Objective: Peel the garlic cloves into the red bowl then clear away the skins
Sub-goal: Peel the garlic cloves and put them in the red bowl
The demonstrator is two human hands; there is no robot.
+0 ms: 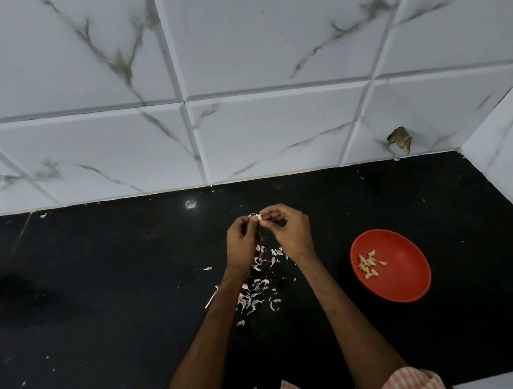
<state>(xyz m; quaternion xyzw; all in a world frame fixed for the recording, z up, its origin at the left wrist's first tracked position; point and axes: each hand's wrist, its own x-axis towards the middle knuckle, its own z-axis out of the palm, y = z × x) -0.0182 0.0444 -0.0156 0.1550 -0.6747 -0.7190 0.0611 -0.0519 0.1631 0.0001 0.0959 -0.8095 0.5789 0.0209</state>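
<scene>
Half-hidden garlic clove between fingers

This is a kitchen, most likely in a home. A polished black stone worktop runs back to a wall of large white tiles with grey marble veining and bevelled edges. A second tiled wall closes the corner on the right. A chipped hole breaks one tile just above the worktop near that corner. Food preparation shows on the stone: a red bowl holds peeled garlic cloves, and papery skins lie scattered to its left.
</scene>
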